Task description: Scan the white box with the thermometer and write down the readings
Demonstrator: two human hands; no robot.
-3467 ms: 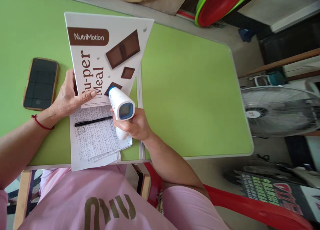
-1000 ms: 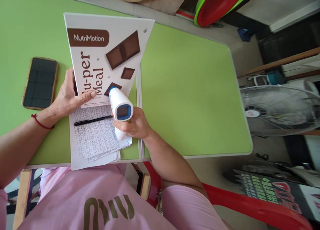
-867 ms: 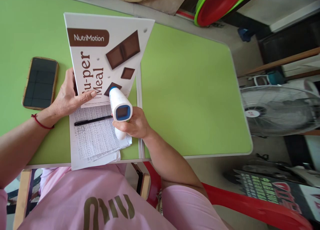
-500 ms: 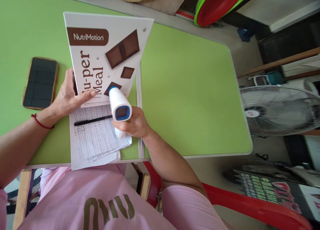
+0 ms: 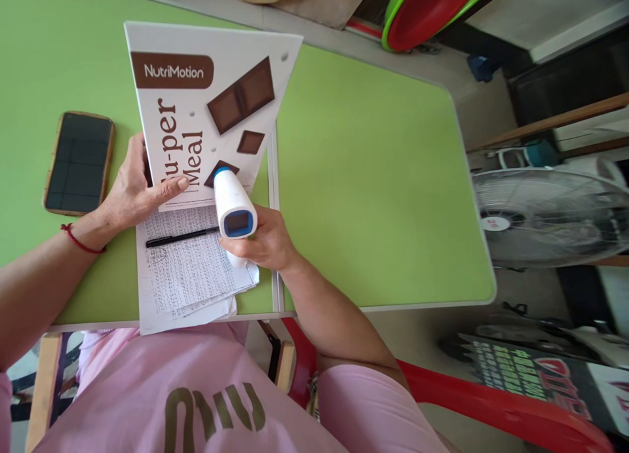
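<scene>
My left hand (image 5: pixel 142 184) grips the lower left edge of a white NutriMotion box (image 5: pixel 196 99), its thumb on the printed front and its other fingers hidden behind. The box is tilted up, with brown chocolate pieces pictured on it. In my right hand (image 5: pixel 268 240) is a white and blue infrared thermometer (image 5: pixel 230 194), held by its handle. Its blue tip overlaps the lower part of the box front in view; I cannot tell whether they touch. Below the box lie handwritten sheets of paper (image 5: pixel 191 276) with a black pen (image 5: pixel 181 237) across them.
A phone (image 5: pixel 79 163) in a worn case lies on the green table (image 5: pixel 373 184), left of my left hand. Past the table's right edge stands a fan (image 5: pixel 545 220). Red and green basins (image 5: pixel 427 14) are at the top, and a red chair (image 5: pixel 481 394) is at lower right.
The thermometer and my right hand have shifted very slightly up and left. My left hand and the box have hardly moved.
</scene>
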